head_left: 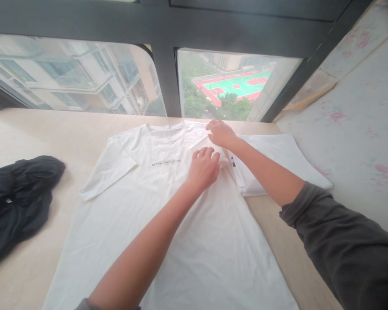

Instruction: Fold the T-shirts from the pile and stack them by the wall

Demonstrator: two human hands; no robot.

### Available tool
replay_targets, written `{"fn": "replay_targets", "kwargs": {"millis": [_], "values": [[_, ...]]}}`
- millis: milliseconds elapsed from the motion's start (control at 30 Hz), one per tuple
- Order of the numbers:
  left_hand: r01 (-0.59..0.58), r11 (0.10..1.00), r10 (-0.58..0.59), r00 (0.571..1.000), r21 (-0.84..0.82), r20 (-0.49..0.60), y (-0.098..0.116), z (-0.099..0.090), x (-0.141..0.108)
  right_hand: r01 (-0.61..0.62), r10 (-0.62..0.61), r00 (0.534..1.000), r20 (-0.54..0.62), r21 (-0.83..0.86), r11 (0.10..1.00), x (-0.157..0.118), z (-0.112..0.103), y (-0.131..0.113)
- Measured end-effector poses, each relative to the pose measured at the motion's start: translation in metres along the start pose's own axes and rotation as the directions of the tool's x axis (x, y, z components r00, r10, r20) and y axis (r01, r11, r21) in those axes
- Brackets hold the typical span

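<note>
A white T-shirt (142, 224) with "STAY ACTIVE" on the chest lies spread out, its neckline toward the window. My left hand (204, 167) rests on the chest to the right of the lettering, fingers bent and pressing or pinching the cloth; the fingertips' grip is hard to make out. Up at the shirt's right shoulder is my right hand (220, 133), its fingers curled down onto the fabric. The right sleeve is partly hidden behind my hands and forearm.
Folded white cloth (271, 150) lies to the right, touching the shirt. Dark crumpled clothing (22, 193) is at the left on the beige surface (64, 129). A dark window frame (164, 82) borders the far edge, and a floral wall (358, 129) the right.
</note>
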State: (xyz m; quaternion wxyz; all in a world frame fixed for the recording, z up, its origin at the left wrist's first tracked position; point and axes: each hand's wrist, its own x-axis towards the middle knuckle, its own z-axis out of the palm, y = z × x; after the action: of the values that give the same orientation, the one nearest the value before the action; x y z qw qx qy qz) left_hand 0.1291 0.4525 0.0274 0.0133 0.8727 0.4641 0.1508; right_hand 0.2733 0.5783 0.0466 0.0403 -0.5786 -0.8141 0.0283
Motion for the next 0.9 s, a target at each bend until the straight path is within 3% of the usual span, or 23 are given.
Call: {"fn": "replay_targets", "kwargs": {"millis": [67,200,267,367,467,667,800,900], "values": [[-0.081,0.996,0.083,0.994,-0.032,0.075,0.008,0.008,-0.008,-0.015,0.015,1.0,-0.013,0.001,1.0,-0.022,-0.006,-0.006],[-0.069,0.994,0.084,0.978,-0.082,0.192,0.011,0.019,-0.02,0.02,-0.017,0.996,-0.084,0.037,0.999,-0.08,-0.015,-0.021],[-0.043,0.996,0.057,0.984,-0.08,0.171,0.005,0.017,-0.021,0.069,-0.058,0.99,-0.13,0.076,0.995,-0.111,-0.015,-0.03],[0.08,0.996,-0.078,0.994,-0.031,0.076,-0.011,0.01,-0.018,0.087,-0.061,0.982,-0.176,0.145,0.986,-0.148,-0.008,-0.051],[0.187,0.982,-0.187,0.98,0.015,0.07,-0.029,0.007,-0.013,0.001,0.032,0.983,-0.18,0.184,0.983,-0.17,0.01,-0.078],[0.2,0.979,-0.203,0.975,0.034,0.096,-0.038,0.002,-0.019,-0.202,0.223,0.968,-0.112,0.176,0.963,-0.184,0.048,-0.113],[0.234,0.971,-0.236,0.969,0.044,0.065,-0.033,-0.022,-0.061,-0.135,0.166,0.976,-0.143,0.207,0.969,-0.209,0.048,-0.115],[0.233,0.973,-0.233,0.968,0.012,0.097,-0.041,-0.046,-0.131,-0.043,0.085,0.983,-0.162,0.248,0.968,-0.254,0.043,-0.116]]}}
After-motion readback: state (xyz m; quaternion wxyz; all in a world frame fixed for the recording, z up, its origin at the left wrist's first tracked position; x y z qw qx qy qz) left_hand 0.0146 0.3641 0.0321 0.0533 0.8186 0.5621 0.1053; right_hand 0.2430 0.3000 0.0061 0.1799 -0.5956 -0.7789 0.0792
